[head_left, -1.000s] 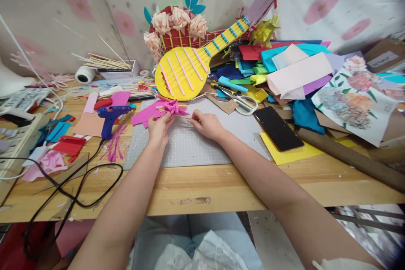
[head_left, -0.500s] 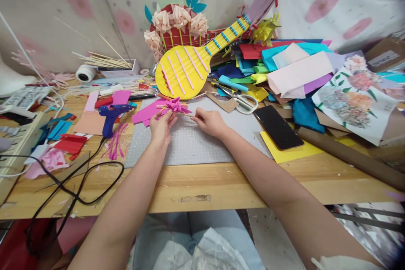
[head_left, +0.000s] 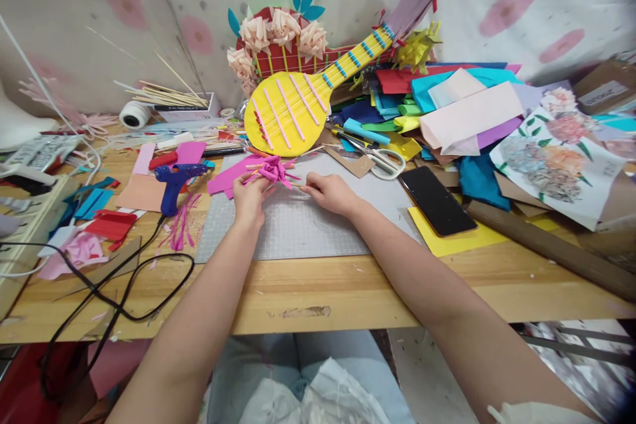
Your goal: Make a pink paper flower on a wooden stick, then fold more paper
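A magenta paper flower [head_left: 274, 171] is held over the grey cutting mat [head_left: 318, 232], its petals spread around a thin stick. My left hand [head_left: 249, 202] pinches the flower from its left side. Closed fingers of my right hand [head_left: 328, 192] grip the stick's right end, of which only a short piece shows. Behind my left hand, magenta paper sheets [head_left: 226, 179] lie on the mat's far left corner. Just beyond the flower, a yellow paper lute [head_left: 285, 116] leans back with pink strips across its body.
On the left are a blue glue gun [head_left: 176, 179] with a looping black cord [head_left: 124, 308] and paper scraps. Scissors [head_left: 385, 162], a black phone [head_left: 437, 201] and a brown tube [head_left: 551, 248] lie right. Stacked coloured paper [head_left: 472, 109] fills the back right.
The magenta flower has turned, so its petals now face me more openly. My left hand has shifted slightly left and down; my right hand has barely moved.
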{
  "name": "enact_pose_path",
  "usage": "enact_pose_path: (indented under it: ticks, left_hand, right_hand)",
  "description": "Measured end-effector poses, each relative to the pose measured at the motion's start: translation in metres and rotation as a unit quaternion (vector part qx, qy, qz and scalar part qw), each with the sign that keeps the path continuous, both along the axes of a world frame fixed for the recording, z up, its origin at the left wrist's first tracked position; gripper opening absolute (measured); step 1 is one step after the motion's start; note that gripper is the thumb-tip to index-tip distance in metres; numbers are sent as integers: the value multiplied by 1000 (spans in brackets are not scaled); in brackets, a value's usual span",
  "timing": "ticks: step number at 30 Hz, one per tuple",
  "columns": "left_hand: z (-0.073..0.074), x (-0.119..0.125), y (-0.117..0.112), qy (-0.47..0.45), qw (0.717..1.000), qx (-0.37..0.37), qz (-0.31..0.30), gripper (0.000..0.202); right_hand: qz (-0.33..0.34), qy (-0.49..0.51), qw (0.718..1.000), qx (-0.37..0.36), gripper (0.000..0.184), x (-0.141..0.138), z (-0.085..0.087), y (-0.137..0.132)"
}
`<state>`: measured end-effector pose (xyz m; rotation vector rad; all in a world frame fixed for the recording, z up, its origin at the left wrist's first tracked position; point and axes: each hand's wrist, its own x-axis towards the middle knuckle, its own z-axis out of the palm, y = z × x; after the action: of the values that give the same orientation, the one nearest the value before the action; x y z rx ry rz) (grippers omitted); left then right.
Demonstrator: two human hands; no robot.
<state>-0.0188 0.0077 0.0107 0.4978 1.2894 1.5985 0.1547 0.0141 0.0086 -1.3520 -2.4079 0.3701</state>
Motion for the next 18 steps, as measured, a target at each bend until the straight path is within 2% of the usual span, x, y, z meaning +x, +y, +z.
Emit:
enact_pose_path:
  ticks: [11,18]
  left_hand:
    - [1,-2,2,-22,1000,-8,12,42]
    - [3,-4,0,-28,998,-27,-48,30]
  right_hand:
    - [-6,-21,1000,-9,28,-3,-3,1]
    - [-8,9,999,-35,27,1,-7,5]
